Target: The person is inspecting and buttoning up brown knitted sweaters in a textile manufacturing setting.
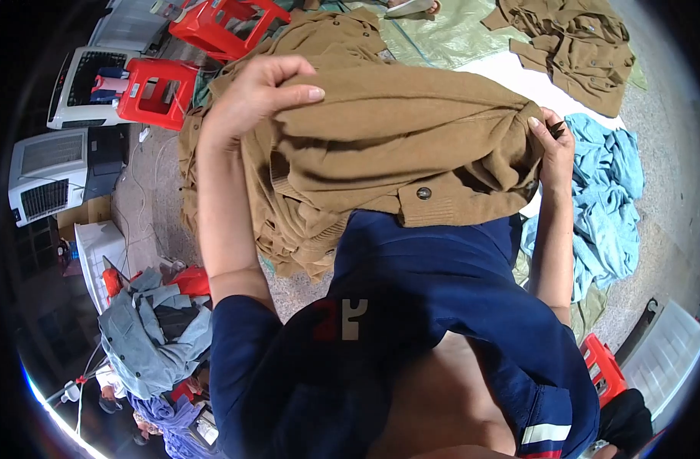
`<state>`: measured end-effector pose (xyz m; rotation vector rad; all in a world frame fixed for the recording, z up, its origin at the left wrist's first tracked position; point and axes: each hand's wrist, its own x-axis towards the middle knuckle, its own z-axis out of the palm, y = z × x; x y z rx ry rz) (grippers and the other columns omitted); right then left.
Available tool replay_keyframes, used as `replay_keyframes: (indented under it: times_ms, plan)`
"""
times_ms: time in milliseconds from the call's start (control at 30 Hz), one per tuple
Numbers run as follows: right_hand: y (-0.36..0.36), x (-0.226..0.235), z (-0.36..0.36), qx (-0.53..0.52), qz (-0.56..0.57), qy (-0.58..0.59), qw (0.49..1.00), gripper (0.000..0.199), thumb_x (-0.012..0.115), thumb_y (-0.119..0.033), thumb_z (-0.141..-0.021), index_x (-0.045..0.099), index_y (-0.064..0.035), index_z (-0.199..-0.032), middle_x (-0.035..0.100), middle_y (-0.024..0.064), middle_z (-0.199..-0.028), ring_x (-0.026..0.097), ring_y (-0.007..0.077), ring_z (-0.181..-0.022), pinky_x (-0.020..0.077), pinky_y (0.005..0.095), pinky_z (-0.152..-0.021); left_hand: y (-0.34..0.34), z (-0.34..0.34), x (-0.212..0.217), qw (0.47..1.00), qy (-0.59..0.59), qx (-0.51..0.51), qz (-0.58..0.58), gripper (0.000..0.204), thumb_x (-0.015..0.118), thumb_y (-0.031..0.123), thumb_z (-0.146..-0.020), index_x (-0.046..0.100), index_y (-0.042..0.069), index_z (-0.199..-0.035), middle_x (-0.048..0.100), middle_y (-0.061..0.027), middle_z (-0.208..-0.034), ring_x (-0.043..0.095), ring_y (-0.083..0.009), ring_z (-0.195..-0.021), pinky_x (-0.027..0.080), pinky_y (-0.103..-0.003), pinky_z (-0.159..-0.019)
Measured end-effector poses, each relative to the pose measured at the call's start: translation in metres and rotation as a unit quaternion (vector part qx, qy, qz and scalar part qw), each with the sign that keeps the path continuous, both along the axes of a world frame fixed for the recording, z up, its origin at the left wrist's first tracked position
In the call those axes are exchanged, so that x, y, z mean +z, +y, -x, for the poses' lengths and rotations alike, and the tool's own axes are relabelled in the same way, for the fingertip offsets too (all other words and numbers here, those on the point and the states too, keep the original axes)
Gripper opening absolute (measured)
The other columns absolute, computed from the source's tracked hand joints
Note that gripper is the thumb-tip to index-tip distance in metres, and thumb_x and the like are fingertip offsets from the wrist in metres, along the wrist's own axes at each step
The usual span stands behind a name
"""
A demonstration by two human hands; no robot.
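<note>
A brown knitted cardigan (pixel 411 153) is stretched out sideways across my lap, with a dark button and a ribbed edge at its near side. My left hand (pixel 266 96) pinches its upper left edge between thumb and fingers. At the far right end, my right hand (pixel 555 145) grips the bunched knit, thumb on top. A small dark pointed thing (pixel 558 130) shows by the right fingers; its kind is too small to tell. More brown cardigans (pixel 319 38) lie heaped beneath and beyond my left arm.
Red plastic stools (pixel 162 92) and white box-shaped appliances (pixel 48 172) stand on the left. Light blue garments (pixel 606 199) lie to the right, brown cardigans (pixel 583 50) at far right. Grey-blue clothing (pixel 147 333) is piled lower left. A clear plastic bin (pixel 675 356) stands lower right.
</note>
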<state>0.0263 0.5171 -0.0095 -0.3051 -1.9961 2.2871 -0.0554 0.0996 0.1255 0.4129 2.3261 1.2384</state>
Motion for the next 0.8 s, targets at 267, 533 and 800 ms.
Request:
replay_keyframes:
  times_ms: [267, 533, 800]
  plan:
    - [0.005, -0.028, 0.003, -0.023, -0.007, -0.023, 0.999, 0.017, 0.066, -0.008, -0.090, 0.067, -0.0011, -0.105, 0.068, 0.0014, -0.091, 0.060, 0.0077, -0.079, 0.0475, 0.0213, -0.074, -0.025, -0.020, -0.035, 0.992, -0.087, 0.062, -0.066, 0.013, 0.073, 0.013, -0.084, 0.065, 0.005, -0.091, 0.058, 0.0084, -0.080, 0.050, -0.0016, -0.074, 0.040, -0.020, -0.067]
    - [0.007, -0.025, 0.005, -0.023, -0.013, 0.006, 1.000, 0.019, 0.066, -0.007, -0.090, 0.065, 0.0009, -0.107, 0.068, 0.0025, -0.095, 0.061, 0.0084, -0.084, 0.0482, 0.0220, -0.078, -0.025, -0.030, -0.026, 0.976, -0.045, 0.125, -0.171, 0.022, 0.074, 0.014, -0.081, 0.067, 0.005, -0.101, 0.061, 0.0061, -0.083, 0.053, -0.0030, -0.072, 0.042, -0.020, -0.068]
    - [-0.045, 0.065, 0.007, -0.069, -0.401, 0.349, 0.844, 0.027, 0.068, 0.010, -0.075, 0.069, -0.0057, -0.097, 0.058, 0.0063, -0.106, 0.058, 0.0193, -0.099, 0.0492, 0.0286, -0.078, -0.055, -0.012, 0.120, 0.812, 0.235, 0.378, -0.379, 0.031, 0.064, 0.013, -0.090, 0.065, -0.004, -0.116, 0.070, -0.0150, -0.101, 0.069, -0.0183, -0.088, 0.056, -0.031, -0.082]
